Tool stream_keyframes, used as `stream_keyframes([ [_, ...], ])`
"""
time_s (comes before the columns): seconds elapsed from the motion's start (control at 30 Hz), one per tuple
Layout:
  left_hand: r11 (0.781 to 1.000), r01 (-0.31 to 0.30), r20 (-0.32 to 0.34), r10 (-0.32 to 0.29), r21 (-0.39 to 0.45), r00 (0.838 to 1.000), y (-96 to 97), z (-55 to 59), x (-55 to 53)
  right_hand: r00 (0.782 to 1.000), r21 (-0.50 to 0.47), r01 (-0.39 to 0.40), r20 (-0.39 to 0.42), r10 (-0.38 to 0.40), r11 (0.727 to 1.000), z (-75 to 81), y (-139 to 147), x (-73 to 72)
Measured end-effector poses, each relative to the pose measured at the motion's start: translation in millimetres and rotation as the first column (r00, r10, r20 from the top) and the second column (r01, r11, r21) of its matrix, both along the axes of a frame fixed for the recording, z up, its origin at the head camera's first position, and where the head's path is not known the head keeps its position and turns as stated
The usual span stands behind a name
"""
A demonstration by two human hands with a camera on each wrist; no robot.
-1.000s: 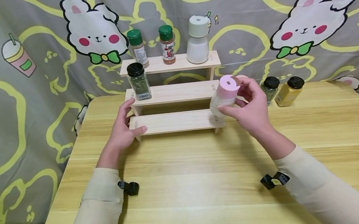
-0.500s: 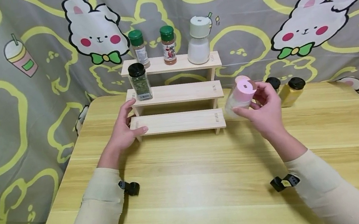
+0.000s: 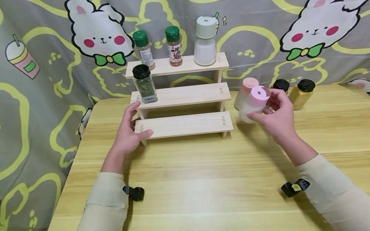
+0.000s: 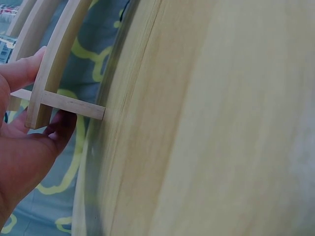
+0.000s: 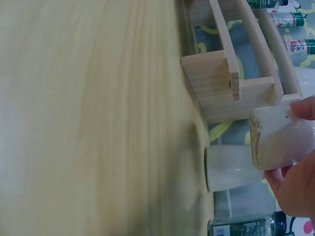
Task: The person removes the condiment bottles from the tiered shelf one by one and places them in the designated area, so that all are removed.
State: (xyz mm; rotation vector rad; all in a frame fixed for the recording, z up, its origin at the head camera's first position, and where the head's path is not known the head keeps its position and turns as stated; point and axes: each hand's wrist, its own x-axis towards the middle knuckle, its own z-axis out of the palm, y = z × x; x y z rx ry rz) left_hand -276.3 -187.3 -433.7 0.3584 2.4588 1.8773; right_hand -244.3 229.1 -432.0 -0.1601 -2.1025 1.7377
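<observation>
At the left end of the three-tier wooden rack [image 3: 184, 124], my left hand [image 3: 125, 137] grips the lowest shelf. Its thumb lies on top, and fingers curl round the end [image 4: 37, 115] in the left wrist view. My right hand [image 3: 279, 118] holds a clear seasoning jar with a pink cap [image 3: 259, 97], right of the rack. The right wrist view has this jar's base [image 5: 275, 140] raised off the table. Just behind it stands a similar jar with a peach cap [image 3: 249, 85], partly hidden by the held one.
On the top shelf stand two green-capped shakers [image 3: 144, 51] [image 3: 174, 46] and a white-capped jar [image 3: 204, 46]. A black-capped herb jar [image 3: 145, 85] is on the middle shelf's left. Right of my hand are another black-capped jar [image 3: 280, 85] and a yellow jar [image 3: 301, 95]. A patterned curtain [image 3: 247, 7] hangs behind.
My right hand has carried the pink-capped jar from the lowest shelf's right end out to the right, beside the peach-capped jar. My left hand has stayed on the rack.
</observation>
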Motion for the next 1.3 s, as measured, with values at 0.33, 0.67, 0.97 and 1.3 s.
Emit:
stream_keyframes([
  [0.33, 1.0, 0.005, -0.006, -0.005, 0.005, 1.0, 0.7, 0.7, -1.0, 0.999, 0.027, 0.021, 0.032, -0.022, 0.999, -16.2, 7.6, -4.2],
  [0.67, 1.0, 0.005, 0.001, -0.005, 0.021, 1.0, 0.0, -0.5, -1.0, 0.996, 0.006, 0.024, 0.083, -0.024, 1.0, -26.6, 8.2, -6.5],
  [0.97, 1.0, 0.006, 0.003, -0.006, 0.028, 1.0, 0.1, -0.1, 0.4, 0.995, 0.009, 0.02, 0.101, -0.021, 1.0, -32.1, 6.1, -4.1],
  [1.3, 0.999, 0.012, -0.002, -0.012, 0.032, 1.0, -0.8, -1.8, -0.2, 0.991, 0.015, 0.008, 0.131, -0.01, 1.0, -38.7, 4.5, -4.5],
])
